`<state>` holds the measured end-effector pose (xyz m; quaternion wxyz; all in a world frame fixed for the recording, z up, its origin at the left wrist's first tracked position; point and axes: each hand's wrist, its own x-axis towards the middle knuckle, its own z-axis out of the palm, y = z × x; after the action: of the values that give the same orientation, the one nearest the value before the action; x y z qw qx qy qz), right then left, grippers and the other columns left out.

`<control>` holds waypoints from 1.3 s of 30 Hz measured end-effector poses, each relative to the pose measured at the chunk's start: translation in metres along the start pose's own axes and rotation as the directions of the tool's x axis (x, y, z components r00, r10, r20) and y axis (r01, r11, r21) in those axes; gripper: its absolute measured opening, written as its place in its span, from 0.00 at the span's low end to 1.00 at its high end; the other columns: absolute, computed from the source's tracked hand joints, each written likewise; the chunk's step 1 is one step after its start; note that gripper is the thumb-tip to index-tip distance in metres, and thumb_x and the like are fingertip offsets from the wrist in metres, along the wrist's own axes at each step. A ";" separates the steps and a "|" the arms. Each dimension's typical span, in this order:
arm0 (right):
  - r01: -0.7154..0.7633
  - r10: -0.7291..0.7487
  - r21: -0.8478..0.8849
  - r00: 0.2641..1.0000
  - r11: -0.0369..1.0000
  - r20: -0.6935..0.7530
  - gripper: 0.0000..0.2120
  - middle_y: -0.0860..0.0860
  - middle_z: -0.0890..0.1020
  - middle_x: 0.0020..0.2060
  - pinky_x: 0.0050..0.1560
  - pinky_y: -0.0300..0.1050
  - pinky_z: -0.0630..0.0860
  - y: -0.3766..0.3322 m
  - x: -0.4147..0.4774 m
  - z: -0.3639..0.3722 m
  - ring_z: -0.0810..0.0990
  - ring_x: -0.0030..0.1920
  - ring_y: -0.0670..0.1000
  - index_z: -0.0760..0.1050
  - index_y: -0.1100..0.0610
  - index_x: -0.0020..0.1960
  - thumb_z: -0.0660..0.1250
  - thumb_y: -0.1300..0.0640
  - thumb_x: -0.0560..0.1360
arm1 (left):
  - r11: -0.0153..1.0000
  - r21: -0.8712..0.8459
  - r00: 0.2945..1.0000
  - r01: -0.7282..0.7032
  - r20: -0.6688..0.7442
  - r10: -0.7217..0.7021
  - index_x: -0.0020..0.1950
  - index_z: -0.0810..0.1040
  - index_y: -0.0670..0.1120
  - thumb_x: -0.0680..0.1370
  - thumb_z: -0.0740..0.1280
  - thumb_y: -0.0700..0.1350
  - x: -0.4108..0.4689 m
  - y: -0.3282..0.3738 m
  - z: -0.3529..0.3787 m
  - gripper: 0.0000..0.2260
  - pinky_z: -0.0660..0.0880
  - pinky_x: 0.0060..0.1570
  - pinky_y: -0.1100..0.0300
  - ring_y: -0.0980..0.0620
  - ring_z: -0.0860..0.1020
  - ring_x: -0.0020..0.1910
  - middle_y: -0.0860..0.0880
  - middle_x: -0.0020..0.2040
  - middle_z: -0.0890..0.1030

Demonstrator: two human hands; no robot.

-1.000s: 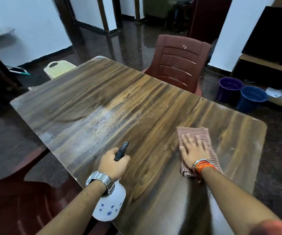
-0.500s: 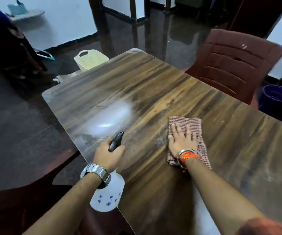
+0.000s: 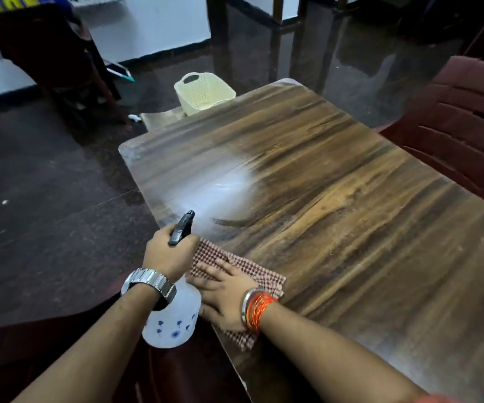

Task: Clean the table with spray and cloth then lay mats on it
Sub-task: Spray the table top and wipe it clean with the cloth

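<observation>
left grip (image 3: 171, 254) round spray bottle (image 3: 174, 321); right grip (image 3: 226, 298) on cloth (image 3: 259, 274)

A silver metal link-band wristwatch (image 3: 147, 282) sits above the left hand (image 3: 171, 254); 1 silver metal bangle (image 3: 246, 303) and orange-red wound threads (image 3: 259, 311) above the right hand (image 3: 223, 301).

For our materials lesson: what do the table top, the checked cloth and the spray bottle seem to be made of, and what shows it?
Table top: likely wood or wood-look laminate, smooth, semi-gloss; streaky grain and a bright sheen.
Cloth: woven fabric, matte; checked weave, soft wrinkles.
Spray bottle: seemingly frosted white plastic, blue flower prints, black plastic nozzle.
</observation>
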<state>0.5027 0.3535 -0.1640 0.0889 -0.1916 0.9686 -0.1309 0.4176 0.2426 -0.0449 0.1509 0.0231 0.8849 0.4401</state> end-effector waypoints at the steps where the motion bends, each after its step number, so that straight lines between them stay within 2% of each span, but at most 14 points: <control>1: -0.014 0.014 -0.009 1.000 1.000 -0.001 0.25 0.42 0.56 0.76 0.74 0.56 0.39 0.005 0.012 -0.004 0.47 0.77 0.53 0.53 0.44 0.76 0.49 0.42 0.80 | 1.000 0.005 1.000 0.005 -0.010 -0.005 0.35 0.72 0.43 0.73 0.67 0.41 0.001 -0.003 -0.005 0.08 0.65 0.32 0.56 0.47 0.70 0.31 0.47 0.31 0.74; 6: -0.181 0.181 -0.038 0.983 0.983 -0.011 0.26 0.40 0.51 0.76 0.74 0.57 0.39 0.025 0.086 -0.022 0.45 0.77 0.51 0.47 0.41 0.76 0.44 0.40 0.79 | 0.998 0.000 0.996 0.069 -0.061 -0.069 0.39 0.77 0.42 0.69 0.68 0.47 0.014 -0.028 -0.031 0.09 0.78 0.36 0.48 0.44 0.78 0.32 0.41 0.36 0.83; 9: -0.285 0.283 -0.039 0.958 0.958 -0.033 0.27 0.40 0.48 0.76 0.73 0.58 0.36 0.018 0.092 -0.019 0.43 0.77 0.52 0.45 0.42 0.77 0.44 0.40 0.79 | 0.997 0.006 0.994 0.082 -0.071 -0.081 0.39 0.77 0.41 0.70 0.68 0.46 0.016 -0.034 -0.038 0.08 0.77 0.34 0.49 0.45 0.77 0.31 0.41 0.35 0.82; 15: -0.115 0.115 0.006 0.991 0.993 -0.071 0.29 0.42 0.56 0.76 0.73 0.57 0.40 -0.025 -0.027 0.012 0.47 0.77 0.52 0.51 0.43 0.76 0.51 0.39 0.77 | 0.994 -0.051 0.995 0.094 -0.028 -0.095 0.35 0.73 0.42 0.66 0.66 0.45 0.005 -0.019 -0.026 0.06 0.71 0.31 0.53 0.46 0.74 0.28 0.45 0.29 0.76; 18: -0.289 0.288 0.009 0.951 0.957 -0.114 0.30 0.40 0.55 0.75 0.72 0.57 0.47 0.006 -0.078 0.016 0.49 0.76 0.49 0.51 0.43 0.77 0.50 0.36 0.77 | 0.995 -0.056 0.997 0.078 0.034 -0.076 0.36 0.73 0.42 0.62 0.65 0.46 -0.004 -0.010 -0.017 0.09 0.72 0.31 0.50 0.45 0.73 0.28 0.44 0.29 0.75; 20: -0.543 0.542 0.045 0.822 0.838 -0.173 0.30 0.39 0.54 0.75 0.72 0.59 0.53 0.046 -0.104 0.009 0.51 0.76 0.48 0.53 0.43 0.76 0.48 0.35 0.77 | 0.999 -0.032 0.996 0.041 0.075 -0.039 0.35 0.73 0.43 0.62 0.65 0.47 -0.013 -0.002 -0.012 0.09 0.74 0.31 0.49 0.45 0.74 0.28 0.45 0.28 0.74; 23: -0.856 0.864 0.145 0.474 0.497 -0.168 0.30 0.39 0.51 0.76 0.74 0.55 0.47 0.104 -0.161 -0.002 0.49 0.77 0.48 0.49 0.42 0.77 0.45 0.36 0.77 | 1.000 0.012 0.993 -0.026 0.119 0.025 0.37 0.75 0.42 0.63 0.66 0.47 -0.029 0.007 -0.003 0.10 0.78 0.33 0.44 0.44 0.75 0.28 0.45 0.28 0.75; 25: -0.943 0.964 0.214 0.232 0.257 -0.131 0.28 0.40 0.49 0.77 0.74 0.55 0.44 0.113 -0.207 -0.001 0.47 0.77 0.49 0.46 0.42 0.77 0.42 0.37 0.78 | 0.998 0.024 0.986 -0.055 0.157 0.050 0.40 0.75 0.38 0.63 0.66 0.47 -0.039 0.011 0.004 0.13 0.78 0.34 0.40 0.45 0.75 0.27 0.44 0.28 0.75; 27: -0.960 0.989 0.249 0.107 0.129 -0.102 0.28 0.40 0.49 0.77 0.74 0.55 0.44 0.097 -0.239 0.007 0.46 0.77 0.49 0.45 0.42 0.77 0.41 0.39 0.78 | 0.995 0.050 0.977 -0.089 0.199 0.077 0.40 0.74 0.38 0.64 0.65 0.48 -0.048 0.012 0.011 0.13 0.78 0.34 0.40 0.45 0.75 0.28 0.44 0.28 0.75; 28: -0.963 0.989 0.237 0.105 0.128 -0.105 0.28 0.40 0.49 0.77 0.74 0.55 0.45 0.081 -0.248 0.012 0.47 0.77 0.50 0.46 0.42 0.77 0.40 0.39 0.78 | 0.992 0.060 0.971 -0.108 0.221 0.092 0.38 0.73 0.40 0.64 0.65 0.49 -0.052 0.014 0.015 0.12 0.77 0.34 0.42 0.44 0.75 0.28 0.44 0.29 0.75; 30: -0.955 0.974 0.211 0.181 0.207 -0.134 0.31 0.41 0.52 0.76 0.73 0.55 0.48 0.037 -0.256 0.024 0.52 0.76 0.51 0.51 0.44 0.77 0.38 0.38 0.75 | 0.987 0.049 0.954 -0.150 0.269 0.132 0.36 0.72 0.43 0.63 0.65 0.49 -0.063 0.019 0.026 0.10 0.75 0.32 0.47 0.45 0.74 0.28 0.45 0.28 0.74; 33: -0.889 0.893 0.147 0.402 0.434 -0.203 0.27 0.43 0.65 0.72 0.71 0.54 0.50 -0.036 -0.257 0.046 0.59 0.74 0.51 0.64 0.45 0.73 0.49 0.39 0.76 | 0.982 0.036 0.941 -0.188 0.294 0.169 0.36 0.73 0.43 0.65 0.67 0.47 -0.083 0.030 0.041 0.08 0.78 0.33 0.44 0.44 0.76 0.26 0.46 0.26 0.75; 36: -0.774 0.766 0.047 0.613 0.631 -0.192 0.28 0.40 0.67 0.71 0.71 0.55 0.50 -0.097 -0.266 0.073 0.55 0.74 0.50 0.64 0.44 0.72 0.57 0.38 0.73 | 0.973 0.033 0.921 -0.226 0.334 0.203 0.36 0.73 0.43 0.66 0.67 0.47 -0.109 0.042 0.051 0.08 0.80 0.37 0.43 0.41 0.79 0.28 0.45 0.27 0.76; 39: -0.685 0.674 -0.063 0.727 0.726 -0.127 0.26 0.40 0.61 0.74 0.69 0.55 0.53 -0.143 -0.291 0.102 0.56 0.74 0.53 0.58 0.42 0.75 0.53 0.39 0.78 | 0.958 0.006 0.893 -0.288 0.364 0.266 0.35 0.72 0.46 0.65 0.67 0.48 -0.138 0.049 0.056 0.07 0.79 0.37 0.46 0.40 0.79 0.31 0.47 0.29 0.76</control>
<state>0.8401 0.3186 -0.1844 0.0740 0.1785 0.9800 -0.0467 0.5609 0.2921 -0.0038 0.2451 0.2333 0.8427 0.4187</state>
